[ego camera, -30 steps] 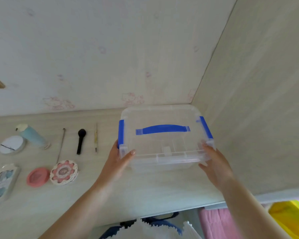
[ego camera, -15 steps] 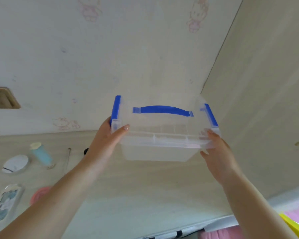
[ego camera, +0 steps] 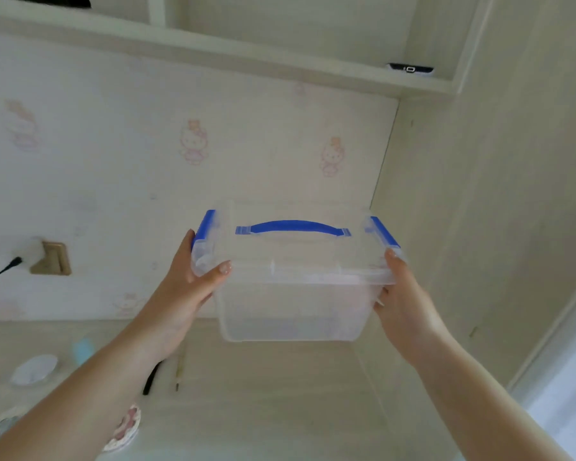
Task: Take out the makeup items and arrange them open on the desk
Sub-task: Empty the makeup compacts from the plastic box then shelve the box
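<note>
A: Where is the clear, rectangular plastic storage box [ego camera: 296, 294] with the blue curved handle [ego camera: 293, 226] and blue side clips?

B: In the air above the pale wood-grain desk [ego camera: 280, 394], lid on, in front of the cartoon-cat wallpaper [ego camera: 193, 141].

A: And the fingers?

B: The left hand [ego camera: 187, 287] grips its left end, thumb pressed on the rim; the right hand [ego camera: 403, 301] clasps the right end, fingers curled beneath.

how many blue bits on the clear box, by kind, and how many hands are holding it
blue side latches: 2, one at the left end and one at the right end of the clear box
blue carry handle: 1
hands holding the box: 2, left hand and right hand
total: 5
</note>
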A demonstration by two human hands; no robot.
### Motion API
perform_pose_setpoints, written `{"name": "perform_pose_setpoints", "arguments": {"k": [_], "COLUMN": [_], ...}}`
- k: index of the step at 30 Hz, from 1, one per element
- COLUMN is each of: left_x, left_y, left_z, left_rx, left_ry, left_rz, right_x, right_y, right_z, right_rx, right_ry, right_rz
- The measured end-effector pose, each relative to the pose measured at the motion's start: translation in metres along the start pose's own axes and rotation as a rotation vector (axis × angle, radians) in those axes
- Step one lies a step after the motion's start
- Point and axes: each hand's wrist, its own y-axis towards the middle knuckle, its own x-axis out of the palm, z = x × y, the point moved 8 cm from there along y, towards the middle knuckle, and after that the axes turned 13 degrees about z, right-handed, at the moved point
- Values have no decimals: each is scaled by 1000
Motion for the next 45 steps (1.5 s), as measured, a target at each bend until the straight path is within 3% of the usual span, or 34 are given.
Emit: {"name": "perform_pose_setpoints", "arguments": {"k": [4, 10, 14, 22, 37, 45], "left_x": [23, 37, 48, 62, 71, 71], "left_y": [-8, -15, -19, -16, 52, 126], "left_z": [41, 107, 153, 240, 381, 389], "left_rx": [58, 180, 277, 542, 846, 851], "left_ry": [-23, 28, 122, 457, 491, 522], "left_rz": [50, 177, 191, 283, 357, 335], "right_x": [-2, 5, 7, 12, 70, 109], "right_y": [-8, -45, -55, -46, -8, 61], "right_z": [-50, -135, -179, -242, -375, -383], "right_rx": [-87, -435, -572, -693, -866, -802], "right_ry": [-71, -175, -153, -43, -27, -34], "right_rz": [-27, -132, -95, 1, -18, -1]}}
